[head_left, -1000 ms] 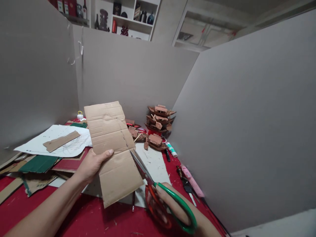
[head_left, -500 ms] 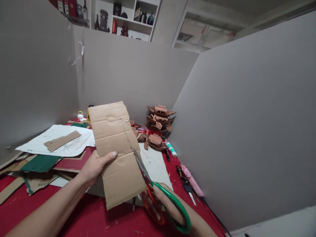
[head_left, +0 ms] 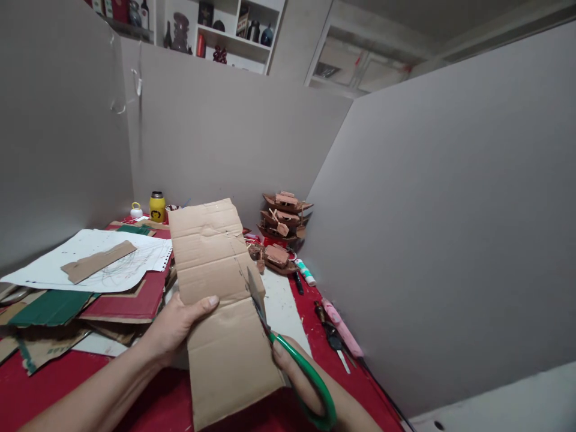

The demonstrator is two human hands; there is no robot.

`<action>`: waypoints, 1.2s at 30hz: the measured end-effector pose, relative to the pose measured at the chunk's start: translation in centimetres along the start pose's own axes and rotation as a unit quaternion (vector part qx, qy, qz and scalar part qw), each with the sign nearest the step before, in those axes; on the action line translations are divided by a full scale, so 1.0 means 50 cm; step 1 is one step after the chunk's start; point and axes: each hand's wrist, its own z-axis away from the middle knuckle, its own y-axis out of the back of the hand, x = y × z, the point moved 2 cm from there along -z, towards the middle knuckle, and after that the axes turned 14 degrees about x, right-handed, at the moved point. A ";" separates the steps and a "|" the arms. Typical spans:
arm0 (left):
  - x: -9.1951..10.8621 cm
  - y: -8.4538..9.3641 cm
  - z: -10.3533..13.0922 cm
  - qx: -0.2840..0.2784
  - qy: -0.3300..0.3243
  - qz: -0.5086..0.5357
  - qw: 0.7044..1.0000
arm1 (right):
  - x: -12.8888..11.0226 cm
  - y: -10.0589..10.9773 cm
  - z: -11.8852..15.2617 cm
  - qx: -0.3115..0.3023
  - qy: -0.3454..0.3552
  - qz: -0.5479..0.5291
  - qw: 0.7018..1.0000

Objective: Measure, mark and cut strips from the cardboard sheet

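A creased piece of brown cardboard (head_left: 225, 342) is held up over the red table, with a dashed line marked along its right side. My left hand (head_left: 184, 324) grips its left edge, thumb on the front face and fingers hidden behind. In my right hand (head_left: 299, 369) is a pair of scissors (head_left: 324, 393); the green handle loop shows, and the other loop is hidden behind the cardboard. The scissor blades lie at the cardboard's right side, one in front of it, near the marked line. A cut runs up from the lower right edge.
Model wooden boats (head_left: 285, 216) stand stacked at the back. A pink glue gun (head_left: 342, 327), a white-and-teal tube (head_left: 306, 273) and a black pen lie along the right wall. White paper (head_left: 49, 264), a cardboard strip (head_left: 99, 262) and cardboard scraps pile at left, before a yellow bottle (head_left: 157, 207).
The cardboard has come lower and nearer, and the scissors sit a little further left in view. The red handle loop has gone behind the cardboard. The view has shifted slightly, uncovering the yellow bottle.
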 end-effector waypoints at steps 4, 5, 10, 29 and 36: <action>-0.007 0.001 -0.001 -0.012 0.022 0.013 1.000 | -0.013 0.005 -0.001 -0.002 0.004 0.001 1.000; -0.009 0.002 -0.001 -0.015 0.022 0.012 1.000 | -0.012 0.006 -0.002 -0.008 0.003 0.008 1.000; -0.013 0.004 0.000 -0.025 0.020 0.006 0.999 | -0.008 0.010 -0.004 -0.020 0.005 0.037 0.999; -0.015 0.002 0.002 -0.021 0.011 0.012 1.000 | 0.005 0.001 0.015 0.057 -0.014 0.000 0.998; -0.013 -0.001 0.003 -0.022 0.007 0.019 1.000 | 0.032 -0.002 0.013 0.023 -0.046 -0.031 0.998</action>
